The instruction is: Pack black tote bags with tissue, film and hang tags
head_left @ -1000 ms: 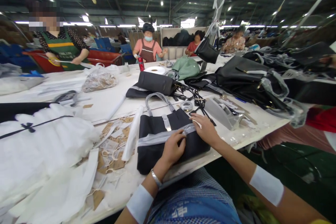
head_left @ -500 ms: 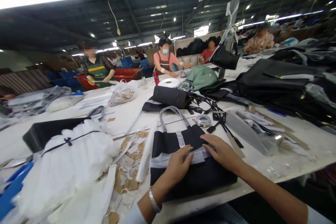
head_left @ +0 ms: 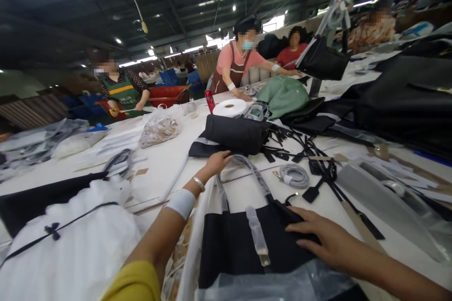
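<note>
A black handbag [head_left: 233,240] lies flat in front of me, its front strap and buckle wrapped in clear film. Translucent plastic sheeting [head_left: 282,282] crosses its lower part. My left hand [head_left: 216,163] is stretched forward with its fingers closed at the bend of the bag's film-wrapped handle [head_left: 252,171]; the exact grip is partly hidden. On the bag's upper right side rests my right hand [head_left: 318,233], fingers apart and holding nothing. A coiled wrapped strap [head_left: 294,175] with a metal clasp lies beyond the bag.
Beyond the handle lies a rolled black bag [head_left: 235,132]. Black straps with tags [head_left: 323,174] and a grey tape dispenser [head_left: 384,207] are at right. A white bundle [head_left: 77,240] tied with black cord is at left. A co-worker [head_left: 240,59] leans over the table's far side.
My left hand has moved from the plastic on the bag forward to the handle. My right hand stays on the bag's right side. The view has come closer; the masked co-worker now reaches sideways.
</note>
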A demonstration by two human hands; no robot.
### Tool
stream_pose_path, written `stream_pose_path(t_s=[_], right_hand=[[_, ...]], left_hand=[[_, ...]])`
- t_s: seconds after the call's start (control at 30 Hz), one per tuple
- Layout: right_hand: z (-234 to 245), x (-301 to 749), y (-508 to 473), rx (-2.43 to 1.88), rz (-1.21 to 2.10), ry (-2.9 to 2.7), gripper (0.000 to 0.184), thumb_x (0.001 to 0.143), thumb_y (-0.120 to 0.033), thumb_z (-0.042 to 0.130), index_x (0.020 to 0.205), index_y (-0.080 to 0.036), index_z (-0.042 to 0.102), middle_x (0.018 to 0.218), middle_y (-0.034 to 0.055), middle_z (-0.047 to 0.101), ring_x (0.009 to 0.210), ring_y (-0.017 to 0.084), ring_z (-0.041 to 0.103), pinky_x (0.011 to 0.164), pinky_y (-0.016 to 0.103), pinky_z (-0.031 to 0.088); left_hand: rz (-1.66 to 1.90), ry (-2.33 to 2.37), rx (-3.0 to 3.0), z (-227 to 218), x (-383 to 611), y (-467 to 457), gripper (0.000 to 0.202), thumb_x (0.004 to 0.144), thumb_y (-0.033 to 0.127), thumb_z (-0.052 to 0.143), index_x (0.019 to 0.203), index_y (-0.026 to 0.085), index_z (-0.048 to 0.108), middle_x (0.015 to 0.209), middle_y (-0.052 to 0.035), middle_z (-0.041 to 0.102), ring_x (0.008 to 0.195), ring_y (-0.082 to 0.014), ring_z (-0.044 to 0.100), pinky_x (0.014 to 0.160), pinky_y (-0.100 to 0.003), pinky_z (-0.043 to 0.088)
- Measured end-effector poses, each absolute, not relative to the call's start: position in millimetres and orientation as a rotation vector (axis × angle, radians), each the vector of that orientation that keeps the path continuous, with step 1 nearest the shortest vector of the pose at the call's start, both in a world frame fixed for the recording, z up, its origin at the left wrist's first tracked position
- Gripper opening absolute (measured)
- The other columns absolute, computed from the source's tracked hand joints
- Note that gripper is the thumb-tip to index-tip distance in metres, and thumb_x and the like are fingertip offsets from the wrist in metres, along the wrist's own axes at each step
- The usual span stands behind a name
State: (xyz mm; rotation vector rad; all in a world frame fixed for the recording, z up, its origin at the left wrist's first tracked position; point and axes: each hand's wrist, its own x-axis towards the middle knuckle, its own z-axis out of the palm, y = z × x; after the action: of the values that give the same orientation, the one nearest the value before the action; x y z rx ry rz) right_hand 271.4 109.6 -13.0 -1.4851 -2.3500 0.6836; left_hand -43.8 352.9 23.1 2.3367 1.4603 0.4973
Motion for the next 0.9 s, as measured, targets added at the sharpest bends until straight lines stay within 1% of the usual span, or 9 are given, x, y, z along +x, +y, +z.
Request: stream_pose_path(t_s=[0.1, 0.2, 0.37, 0.47, 0.53, 0.6, 0.7, 0.77, 0.9], right_hand=[[-2.8, 268.6, 151.6, -1.453, 0.496, -2.193, 0.035, 0.090, -0.045, 0.055, 0.119, -0.030, 0.070, 0.136, 0.0072, 0.058, 0.127, 0.031, 0.052, 0.109, 0.049, 0.041], [-3.3, 252.1, 209.6, -1.382, 0.347, -2.102, 0.039, 0.093, -0.042, 0.049, 0.123, -0.024, 0.067, 0.130, 0.0097, 0.063, 0.124, 0.030, 0.055, 0.109, 0.048, 0.041], [-29.4, 207.1, 282.6, -1.411, 0.467, -2.156, 0.051, 0.087, -0.040, 0.058, 0.131, -0.015, 0.059, 0.133, 0.0164, 0.059, 0.122, 0.032, 0.056, 0.105, 0.046, 0.044], [-41.1, 188.4, 302.3, -1.418, 0.556, -2.160, 0.051, 0.081, -0.029, 0.062, 0.129, -0.015, 0.060, 0.125, 0.0153, 0.065, 0.116, 0.032, 0.060, 0.101, 0.044, 0.046], [-42.1, 184.1, 308.7, -1.348, 0.707, -2.105, 0.046, 0.079, -0.020, 0.060, 0.125, -0.018, 0.063, 0.116, 0.0103, 0.070, 0.108, 0.029, 0.064, 0.097, 0.040, 0.049], [-37.9, 185.3, 311.6, -1.265, 1.018, -1.883, 0.044, 0.079, -0.018, 0.059, 0.123, -0.019, 0.063, 0.108, 0.0065, 0.072, 0.099, 0.025, 0.066, 0.087, 0.036, 0.053], [-26.2, 191.3, 312.0, -1.162, 1.503, -1.387, 0.045, 0.079, -0.026, 0.068, 0.122, -0.017, 0.060, 0.092, 0.0053, 0.071, 0.076, 0.017, 0.065, 0.066, 0.028, 0.053], [-18.5, 194.5, 310.9, -1.104, 1.667, -1.215, 0.046, 0.077, -0.030, 0.075, 0.119, -0.016, 0.061, 0.082, 0.0028, 0.068, 0.064, 0.012, 0.059, 0.057, 0.023, 0.049], [-11.2, 195.0, 307.6, -1.105, 1.804, -1.184, 0.043, 0.079, -0.039, 0.076, 0.114, -0.019, 0.062, 0.084, 0.0019, 0.066, 0.064, 0.010, 0.058, 0.053, 0.020, 0.047]], left_hand=[[0.329, 1.307, 2.345, 14.9, -34.1, 384.8, 0.034, 0.084, 0.043, 0.062, 0.103, 0.018, 0.074, 0.104, -0.0082, 0.074, 0.094, -0.0237, 0.067, 0.087, -0.030, 0.049], [0.238, 1.227, 2.299, 14.3, -36.7, 399.4, 0.040, 0.077, 0.043, 0.069, 0.105, 0.015, 0.073, 0.096, -0.0093, 0.075, 0.083, -0.0217, 0.067, 0.076, -0.028, 0.050], [0.147, 1.155, 2.197, 15.6, -49.5, 403.2, 0.034, 0.072, 0.043, 0.071, 0.093, 0.016, 0.074, 0.090, -0.0061, 0.074, 0.078, -0.0174, 0.064, 0.069, -0.023, 0.047], [0.134, 1.188, 2.160, 10.1, -54.7, 401.6, 0.036, 0.057, 0.039, 0.082, 0.083, 0.016, 0.074, 0.078, -0.0038, 0.072, 0.070, -0.0172, 0.061, 0.065, -0.024, 0.046], [0.160, 1.194, 2.133, 6.9, -58.5, 398.6, 0.037, 0.057, 0.041, 0.082, 0.082, 0.015, 0.073, 0.073, -0.0027, 0.070, 0.067, -0.0169, 0.059, 0.065, -0.025, 0.046], [0.217, 1.162, 2.099, 6.7, -62.6, 394.2, 0.038, 0.067, 0.046, 0.075, 0.088, 0.014, 0.073, 0.076, -0.0028, 0.070, 0.070, -0.0166, 0.059, 0.068, -0.026, 0.047], [0.312, 1.101, 2.053, 11.1, -66.6, 388.5, 0.043, 0.076, 0.048, 0.068, 0.099, 0.013, 0.070, 0.083, -0.0036, 0.068, 0.074, -0.0159, 0.059, 0.070, -0.027, 0.048], [0.374, 1.066, 2.007, 13.5, -66.1, 387.3, 0.043, 0.078, 0.049, 0.066, 0.100, 0.012, 0.069, 0.078, -0.0028, 0.065, 0.070, -0.0143, 0.056, 0.066, -0.026, 0.047], [0.545, 1.035, 1.792, 13.4, -58.3, 389.9, 0.043, 0.078, 0.047, 0.068, 0.104, 0.012, 0.068, 0.080, -0.0024, 0.062, 0.063, -0.0093, 0.049, 0.058, -0.022, 0.043]])
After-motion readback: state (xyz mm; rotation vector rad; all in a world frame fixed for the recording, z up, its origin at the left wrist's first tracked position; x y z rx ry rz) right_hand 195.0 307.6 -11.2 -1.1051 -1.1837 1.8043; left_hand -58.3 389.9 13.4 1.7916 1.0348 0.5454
